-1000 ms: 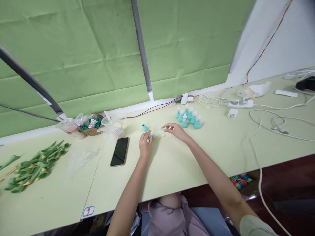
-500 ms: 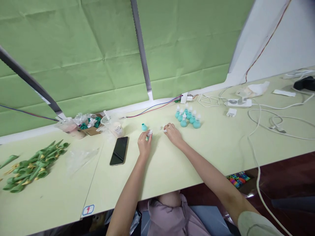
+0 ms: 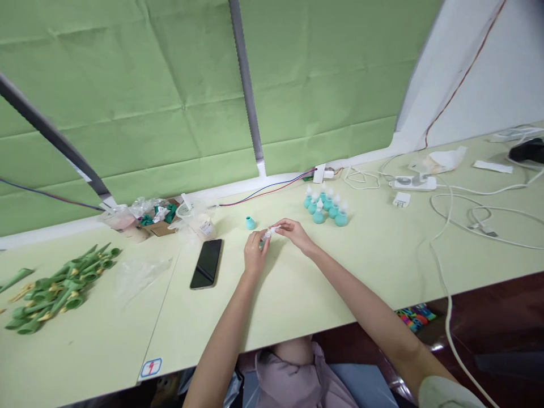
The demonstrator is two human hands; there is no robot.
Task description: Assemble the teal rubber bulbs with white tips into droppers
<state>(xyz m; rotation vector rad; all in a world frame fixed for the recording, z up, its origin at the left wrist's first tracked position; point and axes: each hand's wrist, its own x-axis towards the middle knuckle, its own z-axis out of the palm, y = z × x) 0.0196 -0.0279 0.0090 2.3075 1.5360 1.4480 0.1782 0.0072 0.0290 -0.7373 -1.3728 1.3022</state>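
Note:
My left hand (image 3: 255, 255) is closed on a small teal pot-shaped piece (image 3: 262, 243) with a clear top, mostly covered by the fingers. My right hand (image 3: 296, 234) pinches a small white piece (image 3: 276, 228) against that clear top; its exact kind is too small to make out. Just beyond my left hand a teal pot (image 3: 250, 222) stands upright with its opening bare. To the right of my right hand, several teal pots with pointed whitish tips (image 3: 318, 213) stand in a cluster.
A black phone (image 3: 206, 264) lies left of my left hand. Behind it are a lidded drink cup (image 3: 204, 226) and a small cardboard box (image 3: 161, 227). Green, funnel-like pieces (image 3: 63, 286) pile up at far left. A power strip (image 3: 414, 182) and white cables (image 3: 442, 226) spread at right.
My right hand has moved left and my left hand slightly right, so the white piece now meets the clear top. Earlier, a gap separated them.

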